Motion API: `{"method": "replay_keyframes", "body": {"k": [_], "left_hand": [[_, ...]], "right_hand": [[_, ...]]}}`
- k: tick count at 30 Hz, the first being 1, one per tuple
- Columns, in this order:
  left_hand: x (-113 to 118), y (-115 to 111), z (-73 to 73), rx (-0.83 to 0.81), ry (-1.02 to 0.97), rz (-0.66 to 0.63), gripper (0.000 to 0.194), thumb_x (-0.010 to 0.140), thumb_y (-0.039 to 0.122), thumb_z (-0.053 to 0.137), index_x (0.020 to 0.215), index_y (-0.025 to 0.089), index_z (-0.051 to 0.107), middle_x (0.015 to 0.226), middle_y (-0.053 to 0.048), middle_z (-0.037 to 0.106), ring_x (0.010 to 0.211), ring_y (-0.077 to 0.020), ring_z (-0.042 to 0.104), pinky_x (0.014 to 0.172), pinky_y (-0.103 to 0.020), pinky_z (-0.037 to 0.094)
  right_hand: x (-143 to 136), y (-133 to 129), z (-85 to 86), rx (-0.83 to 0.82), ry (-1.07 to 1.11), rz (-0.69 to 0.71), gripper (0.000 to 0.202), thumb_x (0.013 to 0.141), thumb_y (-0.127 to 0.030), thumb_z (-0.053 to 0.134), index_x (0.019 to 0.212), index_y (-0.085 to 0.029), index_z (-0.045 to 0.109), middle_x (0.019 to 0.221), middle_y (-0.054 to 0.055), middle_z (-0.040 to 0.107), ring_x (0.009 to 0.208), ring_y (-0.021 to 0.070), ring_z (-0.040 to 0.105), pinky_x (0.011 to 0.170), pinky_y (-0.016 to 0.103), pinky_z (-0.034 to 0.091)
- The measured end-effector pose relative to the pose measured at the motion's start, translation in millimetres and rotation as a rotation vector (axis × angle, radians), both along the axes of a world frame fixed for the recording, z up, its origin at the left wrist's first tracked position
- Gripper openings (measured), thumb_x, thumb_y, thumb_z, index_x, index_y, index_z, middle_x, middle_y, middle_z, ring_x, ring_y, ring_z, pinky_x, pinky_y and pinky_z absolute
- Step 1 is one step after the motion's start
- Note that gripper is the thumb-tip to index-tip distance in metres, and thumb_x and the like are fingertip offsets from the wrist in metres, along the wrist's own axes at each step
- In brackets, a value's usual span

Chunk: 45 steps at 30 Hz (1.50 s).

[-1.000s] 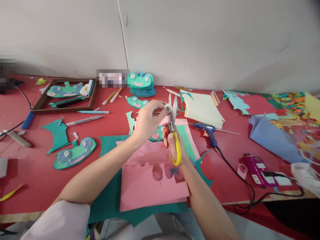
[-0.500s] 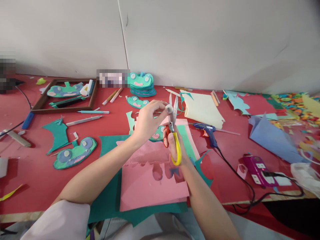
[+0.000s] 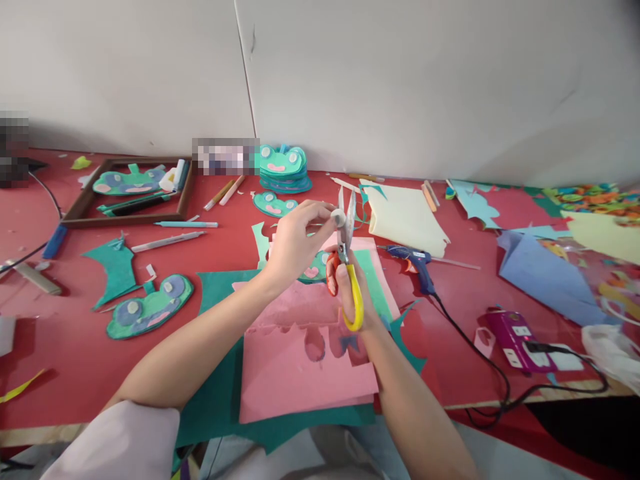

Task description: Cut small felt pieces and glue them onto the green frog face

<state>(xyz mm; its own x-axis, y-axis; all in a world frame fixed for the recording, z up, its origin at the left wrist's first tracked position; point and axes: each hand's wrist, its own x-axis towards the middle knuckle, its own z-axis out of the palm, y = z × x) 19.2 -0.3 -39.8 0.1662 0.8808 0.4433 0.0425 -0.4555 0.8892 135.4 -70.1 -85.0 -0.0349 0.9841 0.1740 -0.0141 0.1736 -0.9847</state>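
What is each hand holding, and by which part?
The right hand holds scissors by the handles; the left hand pinches a small pale disc by its edge.

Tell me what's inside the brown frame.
Inside the brown frame lie a green frog-face cutout, a dark pen-like item and, towards the right, white pieces. Whatever sits directly beneath them is covered.
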Motion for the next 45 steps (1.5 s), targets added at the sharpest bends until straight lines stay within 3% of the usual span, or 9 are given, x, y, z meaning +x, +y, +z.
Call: {"method": "replay_keyframes", "body": {"k": [21,35,45], "left_hand": [[-8,6,9.0,-0.02,0.083,-0.027,0.01,0.081,0.021,0.06,0.073,0.017,0.065,0.089,-0.004,0.067,0.084,-0.0139,0.064,0.075,-0.025,0.052],[-8,8,6.7,-0.035,0.089,-0.033,0.012,0.081,0.026,0.06,0.074,0.017,0.064,0.087,-0.004,0.067,0.082,-0.0148,0.064,0.075,-0.027,0.052],[-3,8,-3.3,-0.079,0.025,-0.054,0.014,0.081,0.031,0.06,0.078,0.017,0.059,0.082,-0.004,0.065,0.078,-0.0141,0.064,0.075,-0.028,0.053]], "right_hand": [[3,-1,1.3,-0.038,-0.045,-0.014,0.039,0.088,-0.057,0.043,0.106,-0.024,0.048,0.062,-0.006,0.041,0.044,0.0081,0.035,0.05,0.024,0.034],[4,-1,-2.7,-0.016,-0.078,-0.026,0.037,0.09,-0.056,0.04,0.107,-0.024,0.048,0.065,-0.004,0.041,0.045,0.0087,0.035,0.046,0.024,0.031],[5,-1,-2.3,-0.012,-0.084,-0.027,0.036,0.09,-0.055,0.04,0.106,-0.024,0.048,0.064,-0.005,0.038,0.047,0.0093,0.035,0.047,0.025,0.031]]}}
